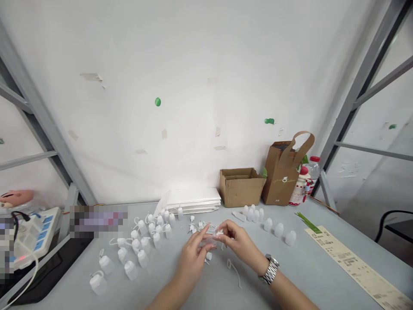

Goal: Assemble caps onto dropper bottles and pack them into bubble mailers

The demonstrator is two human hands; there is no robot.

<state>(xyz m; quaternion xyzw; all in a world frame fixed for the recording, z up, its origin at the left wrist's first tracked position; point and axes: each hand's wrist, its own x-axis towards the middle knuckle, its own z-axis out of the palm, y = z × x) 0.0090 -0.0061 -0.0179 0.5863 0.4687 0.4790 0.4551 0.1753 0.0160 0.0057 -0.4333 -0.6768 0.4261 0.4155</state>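
Note:
Near the middle of the grey table, my left hand (194, 254) and my right hand (237, 241) meet fingertip to fingertip. My left fingers pinch a small translucent white piece (211, 241), partly hidden by the fingers. My right fingertips press on a small white part (220, 232) at its upper end. Small white caps with loops (192, 224) lie just behind my hands. A white cap (208, 256) lies under them, and a loose white cord (235, 271) is in front. Several capped little bottles (130, 270) with loops stand to the left; several translucent ones without loops (290, 238) stand to the right.
White envelopes (190, 200) are stacked against the wall, beside an open cardboard box (241, 191) and a brown paper bag (279, 185). A red-capped bottle (314, 170) is behind the bag. A long paper slip (351, 258) lies right; a power strip (41, 234) is far left.

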